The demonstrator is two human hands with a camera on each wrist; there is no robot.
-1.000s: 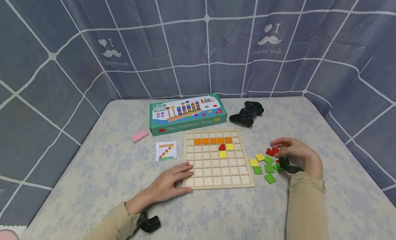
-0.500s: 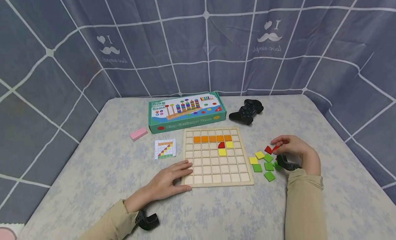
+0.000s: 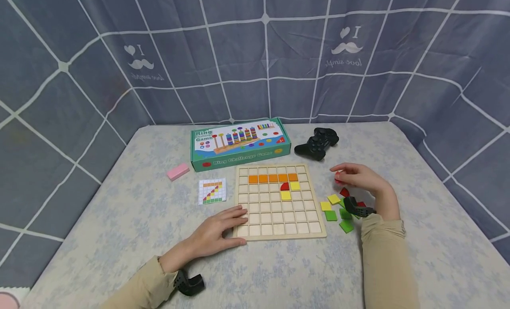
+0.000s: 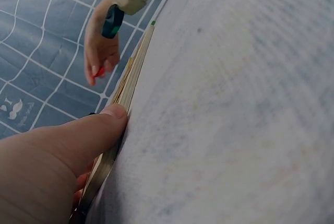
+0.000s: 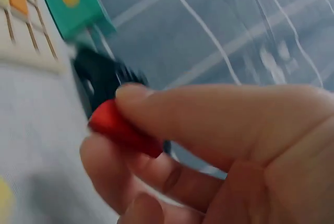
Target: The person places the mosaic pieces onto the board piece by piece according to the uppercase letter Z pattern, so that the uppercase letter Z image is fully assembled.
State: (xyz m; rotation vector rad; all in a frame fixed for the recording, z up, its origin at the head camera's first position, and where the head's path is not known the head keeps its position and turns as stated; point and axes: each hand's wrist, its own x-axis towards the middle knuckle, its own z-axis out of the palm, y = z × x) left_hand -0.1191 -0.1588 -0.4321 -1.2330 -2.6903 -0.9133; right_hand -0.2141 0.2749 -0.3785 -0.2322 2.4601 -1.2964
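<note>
My left hand (image 3: 217,231) rests at the near left corner of the wooden grid board (image 3: 279,218). Its fingertips lie on the left edge, and in the left wrist view the thumb (image 4: 99,130) touches the board's side. Between thumb and fingers, my right hand (image 3: 364,178) pinches a red quarter-round tile (image 5: 122,130) above the table, right of the board. On the board lie a row of orange squares (image 3: 272,178), one red quarter-round piece (image 3: 284,186) and two yellow squares (image 3: 295,186). Beneath the right wrist are loose green tiles (image 3: 330,215), yellow tiles (image 3: 334,198) and red tiles (image 3: 344,192), partly hidden.
A pattern card (image 3: 212,191) lies left of the board, with a pink block (image 3: 178,171) beyond it. Behind the board stand a green game box (image 3: 241,145) and a black game controller (image 3: 318,144). A grid-patterned curtain (image 3: 247,56) encloses the table's back and sides.
My right hand has picked up a red tile from the loose pile and moved up and leftward, towards the board. The left hand has kept its place on the board.
</note>
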